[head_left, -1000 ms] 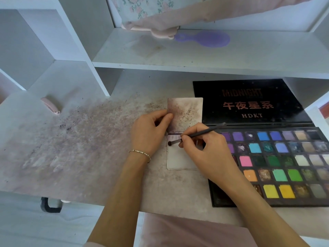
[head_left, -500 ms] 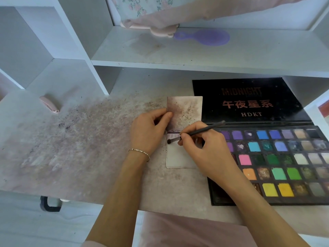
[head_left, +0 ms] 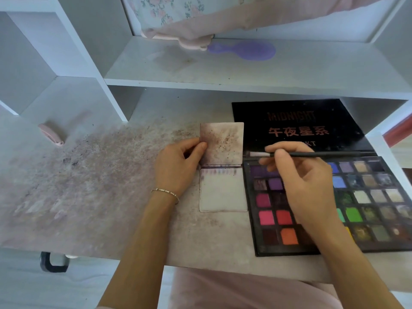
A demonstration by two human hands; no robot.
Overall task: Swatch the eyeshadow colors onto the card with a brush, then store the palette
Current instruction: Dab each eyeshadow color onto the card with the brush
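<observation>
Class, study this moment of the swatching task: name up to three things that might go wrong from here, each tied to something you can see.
1. The right hand hovers over the open palette; it may smear the pans.
2. The brush tip hangs over the palette's top-left corner; powder might drop there.
3. The left hand pinches only the edge of the card's raised flap, so the card may shift during strokes.

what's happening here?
A person is swatching eyeshadow. The left hand holds the upper flap of a folded card on the desk. The right hand grips a brush over the open palette, its tip near the top-left pans, off the card. One row of swatches runs along the top of the card's lower panel.
</observation>
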